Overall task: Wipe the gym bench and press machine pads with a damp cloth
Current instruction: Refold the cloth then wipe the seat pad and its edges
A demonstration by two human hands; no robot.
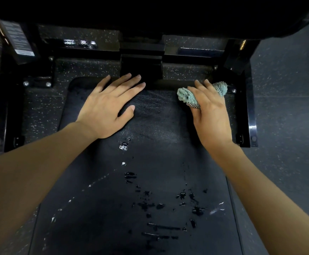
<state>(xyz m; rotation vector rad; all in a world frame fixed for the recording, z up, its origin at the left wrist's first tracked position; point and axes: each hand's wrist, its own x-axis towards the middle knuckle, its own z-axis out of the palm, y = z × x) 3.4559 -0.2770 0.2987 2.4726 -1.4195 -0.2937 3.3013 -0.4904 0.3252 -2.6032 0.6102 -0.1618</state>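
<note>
One black bench pad (150,162) fills the middle and lower frame, running from the bottom edge up to its rounded far end just above centre. Two bare hands lie on that far end. The left hand (111,105), centre left, lies flat on the pad with its fingers straight and spread fairly wide, the tips reaching the pad's far edge. The right hand (210,115), centre right, holds one crumpled teal cloth (184,95) against the pad's upper right corner; its fingers are curled over the wad, which pokes out on both sides of them.

Wet patches and droplets (146,203) are scattered over the lower middle of the pad. A black metal frame (249,111) surrounds the pad's far end, standing on a dark speckled floor (288,126). One label (19,41) sits on the frame at upper left; its lines of print are too blurred to read.
</note>
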